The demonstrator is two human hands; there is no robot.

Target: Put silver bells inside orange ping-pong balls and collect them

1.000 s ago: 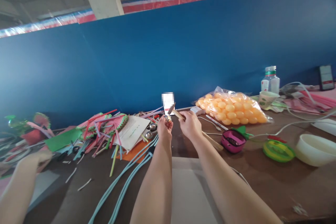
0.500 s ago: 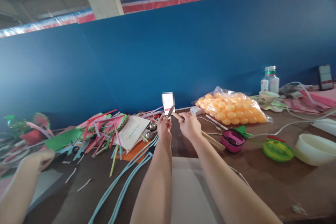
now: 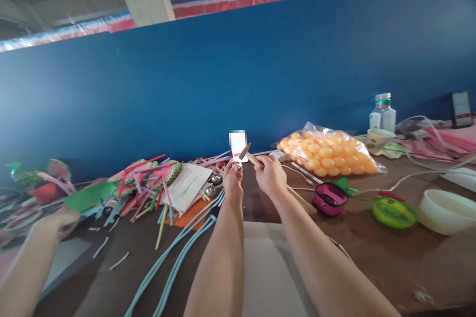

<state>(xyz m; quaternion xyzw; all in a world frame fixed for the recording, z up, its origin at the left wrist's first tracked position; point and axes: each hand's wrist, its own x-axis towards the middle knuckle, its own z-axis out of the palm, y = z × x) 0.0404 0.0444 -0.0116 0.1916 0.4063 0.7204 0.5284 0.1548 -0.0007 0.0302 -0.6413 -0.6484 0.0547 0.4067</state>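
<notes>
Small hammer (image 3: 248, 154) in right hand (image 3: 270, 176) hovers just above ball (image 3: 237, 166) pinched by left hand (image 3: 232, 182).

— Light?
— Bright, even daylight, seemingly from above; the blue wall (image 3: 297, 74) turns paler and hazy toward the left.
— Shadows, glare?
— Shadows faint; sheen on the bag of orange balls (image 3: 329, 151).
— Sharpness?
— Fair mid-frame, where the right hand (image 3: 271, 177) grips the small hammer (image 3: 253, 159). Edges bend (wide lens); another person's forearm (image 3: 26, 267), lower left, is smeared; one small patch (image 3: 238, 137) is pixelated.
</notes>
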